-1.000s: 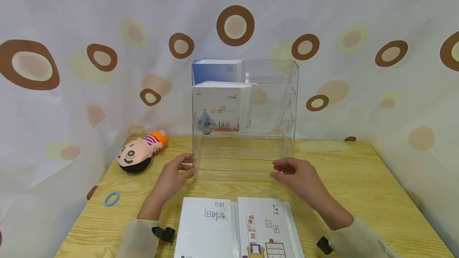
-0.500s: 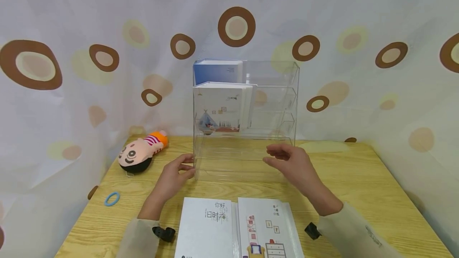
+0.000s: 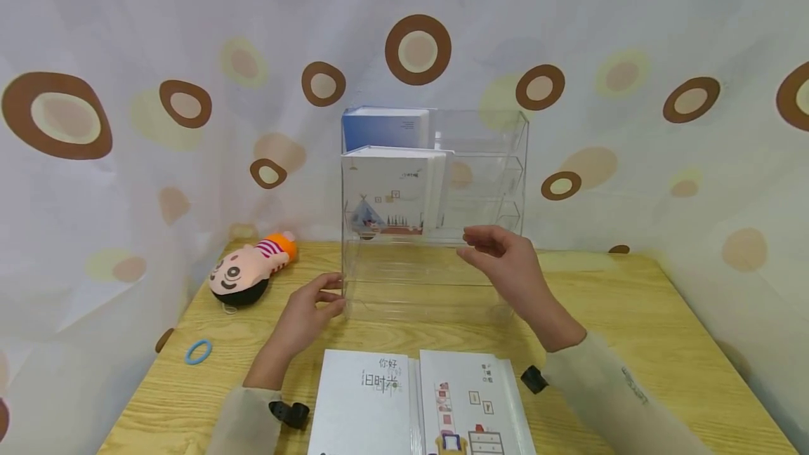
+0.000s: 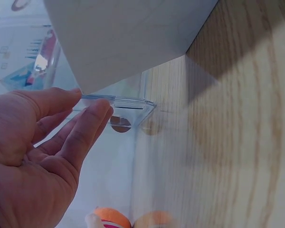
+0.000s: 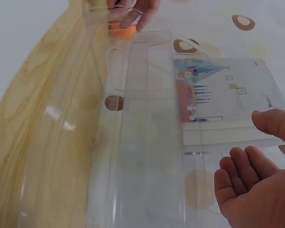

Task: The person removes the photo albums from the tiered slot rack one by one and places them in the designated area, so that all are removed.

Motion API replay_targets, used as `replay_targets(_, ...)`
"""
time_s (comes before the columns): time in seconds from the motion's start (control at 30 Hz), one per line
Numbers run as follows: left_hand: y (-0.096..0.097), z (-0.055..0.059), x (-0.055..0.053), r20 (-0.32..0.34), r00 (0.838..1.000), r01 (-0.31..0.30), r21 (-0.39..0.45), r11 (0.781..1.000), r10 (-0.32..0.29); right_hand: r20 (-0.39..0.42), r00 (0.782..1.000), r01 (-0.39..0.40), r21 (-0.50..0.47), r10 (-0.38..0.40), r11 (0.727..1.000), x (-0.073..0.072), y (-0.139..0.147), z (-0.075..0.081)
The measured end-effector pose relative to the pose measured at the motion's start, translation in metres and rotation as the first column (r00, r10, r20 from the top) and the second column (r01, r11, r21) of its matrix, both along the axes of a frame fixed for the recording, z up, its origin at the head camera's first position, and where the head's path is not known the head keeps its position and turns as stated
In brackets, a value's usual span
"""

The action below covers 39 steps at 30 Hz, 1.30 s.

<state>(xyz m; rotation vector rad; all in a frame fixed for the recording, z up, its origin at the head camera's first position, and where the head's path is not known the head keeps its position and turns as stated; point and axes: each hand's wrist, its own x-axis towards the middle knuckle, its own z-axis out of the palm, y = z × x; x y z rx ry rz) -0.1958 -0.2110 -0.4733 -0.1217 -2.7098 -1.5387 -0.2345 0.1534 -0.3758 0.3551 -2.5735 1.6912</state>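
Note:
A clear acrylic tiered rack [image 3: 404, 311] stands on the wooden table. My left hand [image 3: 310, 311] pinches the rack's left side edge between thumb and fingers, as the left wrist view [image 4: 42, 137] of that hand shows too. My right hand [image 3: 505, 258] hovers before the rack's right half, fingers bent with a gap to the thumb and nothing held; the same hand [image 5: 261, 190] faces the tiers in the right wrist view. A white book with a tent picture [image 3: 392, 188] leans in the second tier, left side. Behind it, a blue book [image 3: 382, 132] occupies the top tier.
Two white picture books lie flat in front of the rack: the left book [image 3: 366, 402] and the right book [image 3: 470, 399]. A doll [image 3: 253, 269] lies left of the rack, and a blue ring [image 3: 199, 352] sits nearer. A patterned sheet [image 3: 253, 20] hangs behind.
My right hand has left the rack's lower right side and risen up and leftward in front of the tiers. The left hand stays at the left edge.

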Motion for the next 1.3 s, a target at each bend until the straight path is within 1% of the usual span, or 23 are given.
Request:
replay_targets(0.3,0.001,0.0,0.0,-0.004,1.0,0.008,0.006,1.0,-0.008,0.009,1.0,0.0,-0.003,0.0,1.0,-0.015,-0.01,0.02)
replay_targets(0.43,0.001,0.0,0.0,-0.011,1.0,0.01,0.002,1.0,-0.01,-0.013,1.0,0.002,-0.029,-0.002,1.0,-0.024,-0.013,0.029)
replay_targets(0.6,0.0,0.0,0.001,-0.003,1.0,0.002,0.003,1.0,-0.002,-0.035,0.999,0.003,-0.067,-0.005,0.998,-0.037,-0.017,0.039)
replay_targets(0.8,0.0,0.0,0.001,0.01,1.0,0.003,0.012,1.0,-0.003,-0.086,0.996,-0.023,-0.124,0.012,0.992,-0.051,-0.025,0.047)
replay_targets(0.93,0.0,-0.001,0.001,0.017,1.0,0.011,0.02,1.0,-0.011,-0.105,0.995,-0.02,-0.148,0.004,0.989,-0.057,-0.031,0.05)
replay_targets(1.13,0.001,0.0,0.0,0.014,1.0,0.011,0.022,1.0,-0.012,-0.122,0.992,0.004,-0.152,-0.023,0.988,-0.062,-0.038,0.056)
replay_targets(1.3,0.0,0.001,0.0,0.016,1.0,0.01,0.022,1.0,-0.011,-0.109,0.994,0.003,-0.159,-0.021,0.987,-0.066,-0.044,0.064)
